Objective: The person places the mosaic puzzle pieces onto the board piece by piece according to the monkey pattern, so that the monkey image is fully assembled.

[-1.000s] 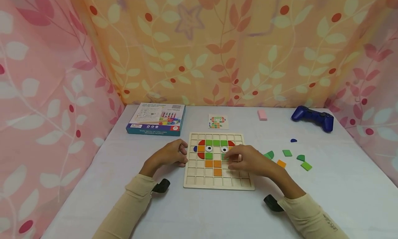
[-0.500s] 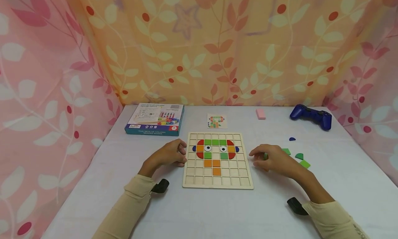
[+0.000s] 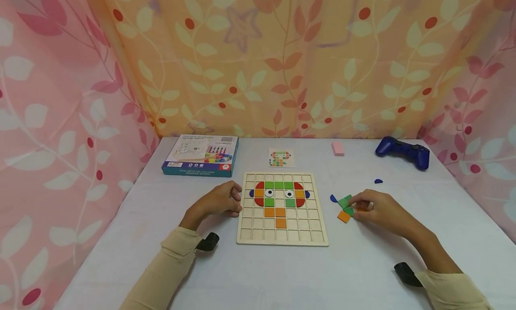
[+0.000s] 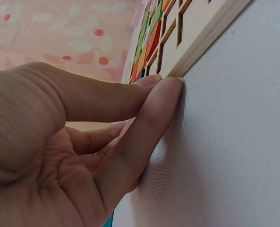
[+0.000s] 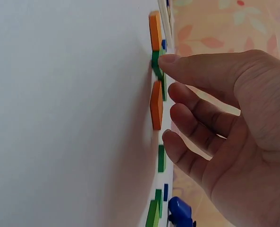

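In the head view, a wooden grid board [image 3: 258, 234] holds red, green, orange and blue tiles and two eye tiles. My left hand [image 3: 215, 200] is at its left edge; the left wrist view shows thumb and index finger [image 4: 161, 101] pinching that edge. My right hand [image 3: 383, 211] is over the loose tiles right of the board. Its fingertips touch a green square tile [image 3: 344, 201] and a green rounded tile [image 3: 350, 210]. An orange square [image 3: 343, 217] lies beside them. In the right wrist view, the thumb is against a green tile [image 5: 155, 59], the other fingers loosely bent above an orange tile [image 5: 156, 105].
A small pattern card [image 3: 281, 157] lies behind the board, with a flat box [image 3: 201, 155] to its left. At the back right are a pink block [image 3: 337, 149] and a blue game controller [image 3: 403, 152]. Blue half-round tiles [image 3: 333, 198] lie on the white table [image 3: 282, 274].
My right hand has moved right from the board to the loose tiles, uncovering the board's right side, where a blue tile shows at the edge. My left hand has stayed in place.
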Demonstrator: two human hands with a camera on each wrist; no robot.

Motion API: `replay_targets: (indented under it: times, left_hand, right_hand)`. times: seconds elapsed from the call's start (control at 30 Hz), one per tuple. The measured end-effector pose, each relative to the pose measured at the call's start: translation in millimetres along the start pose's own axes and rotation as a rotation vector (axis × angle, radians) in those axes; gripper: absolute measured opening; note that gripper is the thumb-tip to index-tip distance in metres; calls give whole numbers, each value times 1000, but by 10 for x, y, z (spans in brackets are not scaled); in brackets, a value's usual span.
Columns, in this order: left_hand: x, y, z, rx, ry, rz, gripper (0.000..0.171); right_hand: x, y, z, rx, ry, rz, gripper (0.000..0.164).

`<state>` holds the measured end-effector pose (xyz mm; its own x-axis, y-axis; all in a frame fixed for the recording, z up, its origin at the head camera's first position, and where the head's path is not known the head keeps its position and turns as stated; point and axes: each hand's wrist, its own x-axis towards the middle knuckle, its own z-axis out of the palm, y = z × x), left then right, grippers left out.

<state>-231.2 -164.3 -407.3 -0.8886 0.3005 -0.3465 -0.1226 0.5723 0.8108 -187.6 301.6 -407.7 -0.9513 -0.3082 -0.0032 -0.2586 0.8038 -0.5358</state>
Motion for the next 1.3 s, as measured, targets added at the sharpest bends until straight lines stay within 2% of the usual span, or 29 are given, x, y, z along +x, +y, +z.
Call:
replay_targets:
  times: [0.37,0.8,1.03,1.3]
  left_hand:
    - [-7,-12,5,17,1,4,59]
    - [-28,18,17,20,1,0,59]
    - [-30,28,8,23,3,-4,58]
    - [-23,20,7,15,6,-1,58]
  right_hand:
    - [-71,128,-71,-36,-19,63,34]
    - [-113,173,-88,-45,-11,69,34]
    - [-115,94,-106,-13,-11,60,35]
    - [-52,-149,-21,27,-10,-2,32]
